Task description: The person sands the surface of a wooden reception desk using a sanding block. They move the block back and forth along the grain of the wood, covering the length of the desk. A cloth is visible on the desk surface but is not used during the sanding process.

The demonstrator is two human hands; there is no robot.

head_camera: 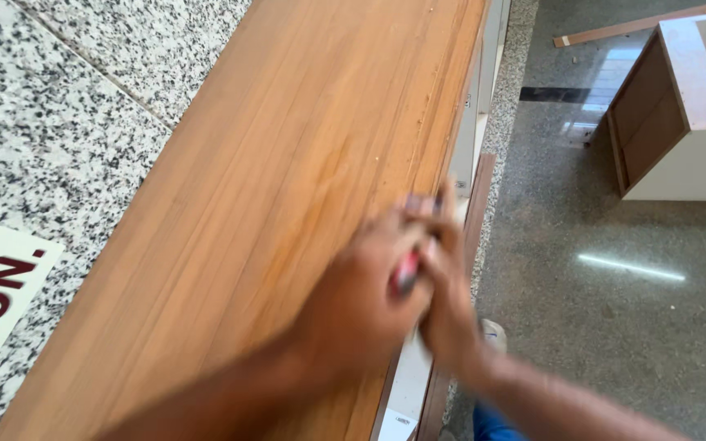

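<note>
The red-handled tool [404,273] sits pinched between our left hand [353,302] and right hand [449,302], both grips closed together at the wooden worktop [288,163] front edge.

Blurred red tool [404,273] over wooden panel [288,204] edge.

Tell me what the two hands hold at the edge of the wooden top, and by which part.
Both hands, left hand and right hand, close around a small red object; blur hides its kind and the part gripped.
</note>
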